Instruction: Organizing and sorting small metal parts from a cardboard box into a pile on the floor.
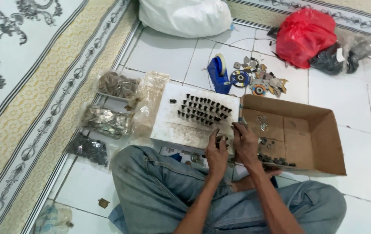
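Looking down from the head camera, I see both hands meeting at the near edge of the white board [174,130], which I take as my landmark. Left hand [216,154] has its fingers curled narrow around a small dark part [221,139], held right at the board's near-right corner; the part is too small for me to tell its long axis or which way it points. Right hand [245,143] sits just beside the left, fingertips pinched at the same spot; I cannot tell whether it grips anything of its own.

On the board, rows of small dark pegs [202,110] stand upright, the rows running left to right with a slight slant toward the far right corner. One peg [173,101] lies apart, left of the rows.

Right of the board, touching it, an open cardboard box [319,143] with a few metal pieces on its floor. Left of the board, clear bags of small parts [107,121] on the tiled floor [163,52]. Beyond the board, a blue tape dispenser [218,74], then a white sack [185,17] and a red bag [302,37] farther off.
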